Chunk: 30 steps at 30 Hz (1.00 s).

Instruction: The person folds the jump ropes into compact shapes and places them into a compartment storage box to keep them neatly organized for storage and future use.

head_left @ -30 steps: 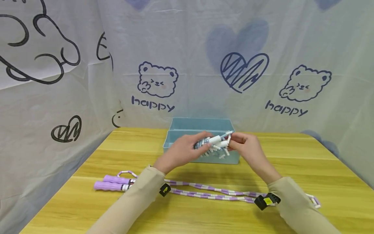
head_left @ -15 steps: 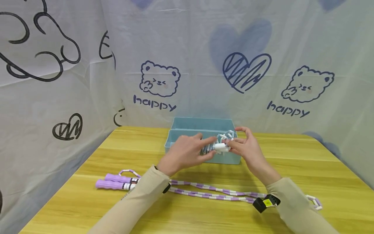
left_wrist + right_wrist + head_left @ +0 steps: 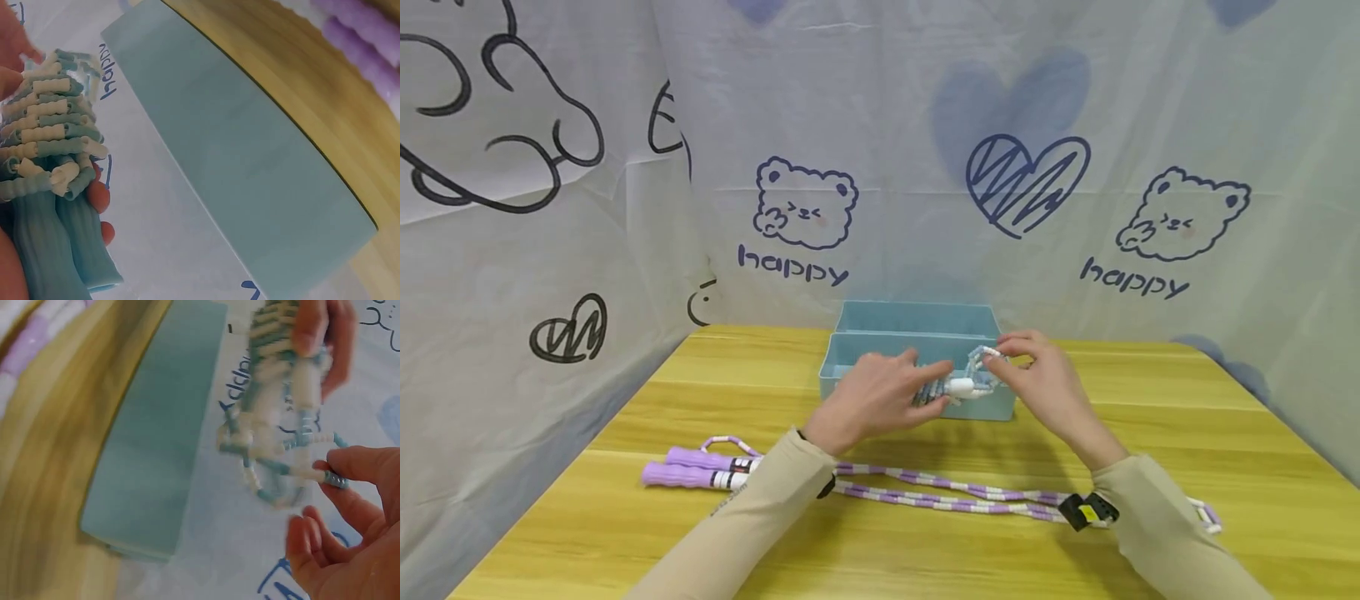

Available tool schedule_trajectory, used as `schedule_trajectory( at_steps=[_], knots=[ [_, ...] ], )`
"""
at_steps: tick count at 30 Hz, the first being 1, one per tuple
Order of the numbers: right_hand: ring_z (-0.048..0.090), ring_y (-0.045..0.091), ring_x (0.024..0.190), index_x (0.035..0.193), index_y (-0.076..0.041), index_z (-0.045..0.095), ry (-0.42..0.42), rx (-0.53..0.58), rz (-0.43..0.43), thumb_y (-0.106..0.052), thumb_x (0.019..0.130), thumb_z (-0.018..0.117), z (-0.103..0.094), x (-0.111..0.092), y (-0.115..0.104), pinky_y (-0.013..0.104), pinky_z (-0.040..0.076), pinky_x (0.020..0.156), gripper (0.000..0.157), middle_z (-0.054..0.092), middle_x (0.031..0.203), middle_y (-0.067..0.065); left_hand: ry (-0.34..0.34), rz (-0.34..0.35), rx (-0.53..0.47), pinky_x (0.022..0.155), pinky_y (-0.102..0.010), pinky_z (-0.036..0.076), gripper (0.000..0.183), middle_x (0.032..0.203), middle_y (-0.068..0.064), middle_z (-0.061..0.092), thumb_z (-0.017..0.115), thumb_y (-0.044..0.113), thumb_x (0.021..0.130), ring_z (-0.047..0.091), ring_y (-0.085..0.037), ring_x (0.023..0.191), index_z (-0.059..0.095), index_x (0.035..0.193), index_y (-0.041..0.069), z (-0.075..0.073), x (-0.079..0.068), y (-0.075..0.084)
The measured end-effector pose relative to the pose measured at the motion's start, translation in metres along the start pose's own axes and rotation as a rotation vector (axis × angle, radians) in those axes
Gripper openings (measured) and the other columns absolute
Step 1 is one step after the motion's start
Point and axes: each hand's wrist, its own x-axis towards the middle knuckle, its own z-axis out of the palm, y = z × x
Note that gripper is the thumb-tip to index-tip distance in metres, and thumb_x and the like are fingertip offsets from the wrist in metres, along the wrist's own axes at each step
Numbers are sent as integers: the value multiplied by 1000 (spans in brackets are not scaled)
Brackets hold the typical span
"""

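Observation:
My left hand [image 3: 880, 398] grips a blue-and-white beaded jump rope [image 3: 959, 387] by its two handles. In the left wrist view the blue handles [image 3: 47, 244] lie side by side, the beaded cord [image 3: 50, 119] wound round them in several turns. At the white end, the right hand [image 3: 1048, 383] pinches a loose loop of cord between thumb and finger. That pinched bead strand [image 3: 306, 472] shows in the right wrist view, with the wound part blurred above it. Both hands are over the front of a light blue open box [image 3: 919, 318].
A purple-and-white beaded jump rope [image 3: 925, 500] stretches across the wooden table [image 3: 917, 558] beneath both forearms, its purple handles [image 3: 688, 475] at the left. Behind the table hangs a printed cloth [image 3: 917, 208]. A second sheet [image 3: 512, 267] hangs at the left.
The wound rope has turned and dropped slightly in front of the box. The left fingers have spread more along it, and the right hand has drawn out the loop at the end.

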Motion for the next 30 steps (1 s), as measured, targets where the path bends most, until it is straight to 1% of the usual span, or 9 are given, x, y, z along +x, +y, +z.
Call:
schedule_trajectory(
  at_steps=[3,7,11,15,19,23,26,28,30],
  knots=[
    [55,27,97,105,-8,72,47,-5,-39,-38,96,64,-3,-2,-6,40,49,76,32,57,117,7,-41,-16,-14,37,-22,30,44,75,1,52,46,52,99,38,-8,45,57,134,29,1,0,1],
    [53,21,80,106,-12,72,56,62,-150,-30,97,65,-3,-6,-18,32,48,63,21,61,99,3,-95,-124,-121,41,-25,33,45,73,4,50,45,51,100,43,-10,52,55,137,28,0,0,1],
    [55,19,75,107,-13,70,55,123,-242,-21,97,65,-1,-12,-32,27,49,63,14,63,93,0,-149,-246,-255,45,-28,38,47,72,6,51,45,51,100,46,-11,57,53,140,28,-2,1,-1],
    [59,16,78,106,-13,68,67,156,-228,-25,97,66,1,-17,-43,27,52,68,15,65,92,-1,-180,-383,-461,44,-30,38,45,70,5,56,43,53,101,47,-13,51,51,138,29,0,0,-6],
    [62,13,84,104,-14,66,56,161,-226,-27,95,67,8,-20,-47,32,54,75,16,65,94,-2,-118,-540,-694,43,-31,38,46,73,2,63,43,56,100,48,-16,48,50,138,31,1,-1,-13],
    [62,10,92,105,-13,66,21,128,-319,-20,95,68,20,-22,-46,33,53,80,12,63,100,-4,-37,-660,-894,52,-35,45,47,85,-4,64,41,58,100,55,-20,60,48,138,33,1,-2,-16],
    [61,10,96,109,-12,66,-21,117,-388,-14,95,67,30,-24,-45,31,53,83,14,62,105,-5,18,-729,-1086,55,-36,49,43,94,-9,61,42,55,101,56,-22,68,49,135,31,-1,0,-13],
    [61,13,100,111,-10,66,-47,119,-418,-11,95,66,37,-26,-43,32,53,84,16,62,108,-4,61,-755,-1202,52,-36,50,40,101,-11,59,43,51,101,56,-23,68,50,133,28,-1,3,-9],
    [62,15,102,114,-9,66,-63,115,-432,-8,95,66,43,-29,-43,33,53,85,19,62,111,-2,101,-771,-1302,50,-35,50,38,101,-15,57,44,47,102,54,-22,66,50,132,24,0,6,-5]
  ],
)
